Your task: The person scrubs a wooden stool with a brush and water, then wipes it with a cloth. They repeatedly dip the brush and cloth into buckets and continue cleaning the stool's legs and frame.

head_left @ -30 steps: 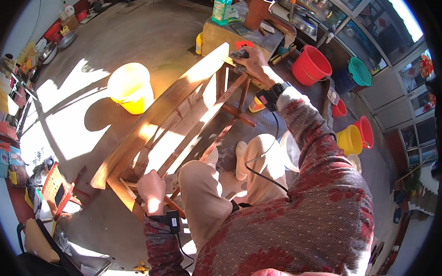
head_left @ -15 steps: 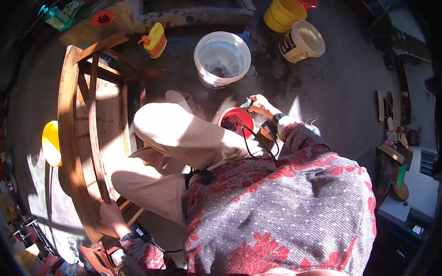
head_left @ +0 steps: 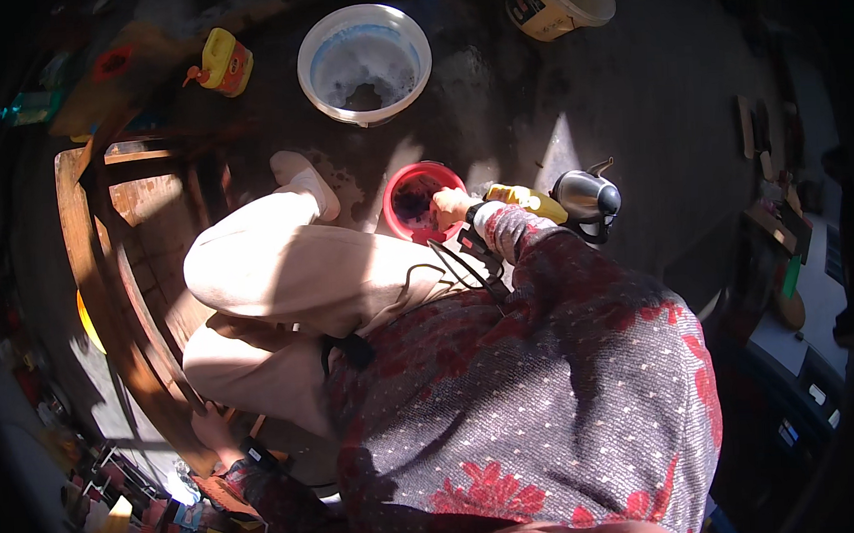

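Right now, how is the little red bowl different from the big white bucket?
The red bowl is smaller than the white bucket. The red bowl looks dark inside; the white bucket holds pale, foamy stuff. The right hand is at the red bowl's rim, while nothing touches the white bucket. Both are round, open on top and stand on the floor.

Right hand (head_left: 451, 208): fingers dip behind the red bowl (head_left: 414, 198) rim — grip not readable.
Left hand (head_left: 213, 430): fingers wrapped under the wooden frame (head_left: 114, 309), partly in shadow.
Red bowl contents: dark, indistinct.
Yellow-handled tool (head_left: 529, 201): near end hidden by the wrist.
Tan bucket (head_left: 558, 2): cut off by the top edge.
Lower-left clutter (head_left: 123, 508): too small to tell — blurred.
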A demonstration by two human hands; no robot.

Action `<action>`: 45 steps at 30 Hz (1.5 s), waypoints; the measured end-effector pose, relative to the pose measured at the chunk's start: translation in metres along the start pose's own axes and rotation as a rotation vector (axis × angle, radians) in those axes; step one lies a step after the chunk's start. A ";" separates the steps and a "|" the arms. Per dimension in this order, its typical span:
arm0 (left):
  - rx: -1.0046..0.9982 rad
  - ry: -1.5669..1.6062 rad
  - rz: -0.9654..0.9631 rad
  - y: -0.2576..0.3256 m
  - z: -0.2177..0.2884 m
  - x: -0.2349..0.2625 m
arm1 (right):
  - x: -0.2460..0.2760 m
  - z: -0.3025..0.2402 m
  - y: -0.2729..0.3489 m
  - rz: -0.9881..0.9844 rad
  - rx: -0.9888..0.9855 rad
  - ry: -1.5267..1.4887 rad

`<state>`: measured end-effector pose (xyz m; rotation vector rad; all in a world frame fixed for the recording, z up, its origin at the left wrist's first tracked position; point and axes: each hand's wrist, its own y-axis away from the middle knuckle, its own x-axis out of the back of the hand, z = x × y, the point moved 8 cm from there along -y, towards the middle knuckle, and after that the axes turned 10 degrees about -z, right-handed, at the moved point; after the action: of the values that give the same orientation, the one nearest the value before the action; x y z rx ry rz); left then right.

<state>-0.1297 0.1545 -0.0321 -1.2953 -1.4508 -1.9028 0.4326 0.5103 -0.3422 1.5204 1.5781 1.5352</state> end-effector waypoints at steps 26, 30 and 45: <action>0.098 0.046 0.219 0.062 0.038 -0.025 | 0.044 0.015 0.027 0.243 0.256 -0.905; 0.084 -0.003 0.322 0.043 0.018 -0.002 | 0.047 0.021 0.025 0.282 0.242 -1.090; 0.134 -0.091 0.365 0.042 0.013 -0.010 | 0.052 0.007 0.025 0.286 0.323 -1.249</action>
<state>-0.0872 0.1493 -0.0188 -1.4806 -1.2556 -1.5047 0.4330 0.5537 -0.3034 2.2482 0.8500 0.1663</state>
